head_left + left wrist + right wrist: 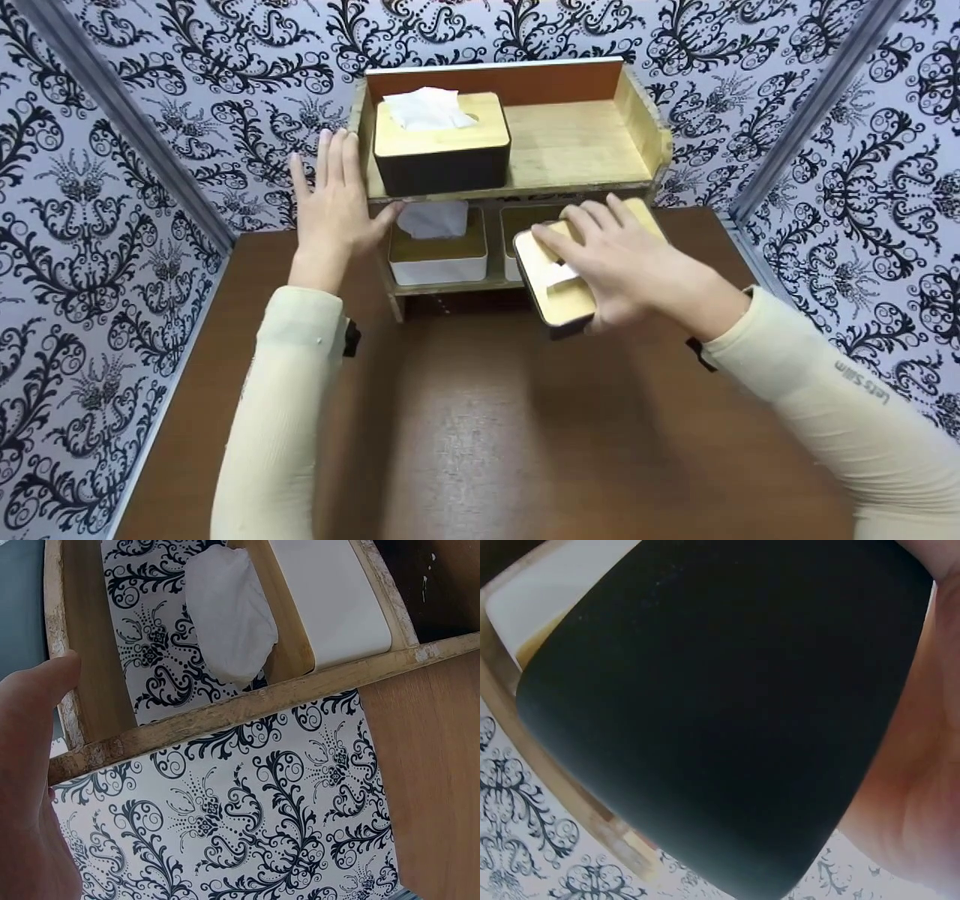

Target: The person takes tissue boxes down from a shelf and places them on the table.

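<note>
My right hand (615, 255) grips a black tissue box (566, 306) with a light wooden lid, tilted in front of the right part of a small wooden shelf (577, 142). A bit of white tissue shows in its slot. In the right wrist view the dark surface of this tissue box (727, 712) fills most of the picture. My left hand (330, 202) rests along the shelf's left side with straight fingers, its thumb at the front edge of the upper board. Beside it on the upper board sits another black tissue box (442, 171) with white tissue sticking out.
On the lower level stands a white tissue box (439, 271) with a wooden lid. A second white box (512, 268) to its right is mostly hidden by my right hand and its box. The shelf stands on a brown table (465, 435) between patterned walls (247, 112).
</note>
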Action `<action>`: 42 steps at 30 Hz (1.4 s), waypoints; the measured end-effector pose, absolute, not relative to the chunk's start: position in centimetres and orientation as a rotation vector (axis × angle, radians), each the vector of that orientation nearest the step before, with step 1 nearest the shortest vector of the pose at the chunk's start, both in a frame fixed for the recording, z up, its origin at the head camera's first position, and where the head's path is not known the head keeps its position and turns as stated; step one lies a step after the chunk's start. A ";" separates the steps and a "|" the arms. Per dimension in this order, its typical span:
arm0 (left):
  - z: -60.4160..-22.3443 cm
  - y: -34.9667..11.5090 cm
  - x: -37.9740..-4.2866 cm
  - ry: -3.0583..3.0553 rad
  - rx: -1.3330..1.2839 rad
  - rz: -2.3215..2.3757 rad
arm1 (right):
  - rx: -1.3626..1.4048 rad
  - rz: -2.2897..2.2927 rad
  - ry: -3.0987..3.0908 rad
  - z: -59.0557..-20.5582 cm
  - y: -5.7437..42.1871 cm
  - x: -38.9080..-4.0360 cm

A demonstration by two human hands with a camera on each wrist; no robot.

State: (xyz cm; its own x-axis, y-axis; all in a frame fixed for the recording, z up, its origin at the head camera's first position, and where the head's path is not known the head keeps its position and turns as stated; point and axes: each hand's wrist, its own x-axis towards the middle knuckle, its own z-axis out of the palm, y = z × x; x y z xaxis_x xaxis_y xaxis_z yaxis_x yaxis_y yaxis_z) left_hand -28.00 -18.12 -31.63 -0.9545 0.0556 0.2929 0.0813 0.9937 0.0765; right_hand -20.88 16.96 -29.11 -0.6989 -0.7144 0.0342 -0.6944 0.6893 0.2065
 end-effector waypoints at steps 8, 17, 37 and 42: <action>-31.5 -18.0 -27.9 -2.842 -0.093 -0.124 | 1.206 -0.293 -2.815 -32.1 17.4 -21.3; -31.7 -18.0 -27.9 -2.850 -0.093 -0.103 | 1.240 -0.292 -2.858 -36.0 18.3 -21.4; -31.6 -18.1 -27.9 -2.851 -0.093 -0.100 | 1.195 -0.236 -2.914 -43.7 22.3 -22.1; -31.6 -18.0 -27.9 -2.850 -0.091 -0.094 | 1.149 -0.223 -2.934 -45.3 24.0 -22.4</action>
